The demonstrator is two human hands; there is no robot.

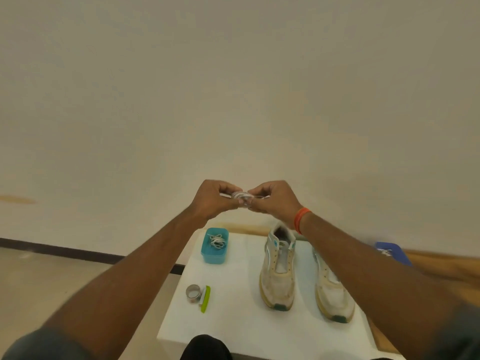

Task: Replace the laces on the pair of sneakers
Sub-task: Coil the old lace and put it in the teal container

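A person's left hand (213,201) and right hand (275,201), raised above a white tabletop (233,320), both pinch a small bundled white lace (242,197) between curled fingers. Below, 2 worn white sneakers (279,271) stand side by side, toes toward the person, eyelets unlaced. A teal box (214,252) holding tangled laces sits to their left, near a tape roll (193,293) and green tool (206,298).

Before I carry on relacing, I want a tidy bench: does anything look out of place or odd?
Nothing stands out. Both sneakers stand side by side, laceless; loose laces sit inside the teal tub; both hands hold a coiled lace.
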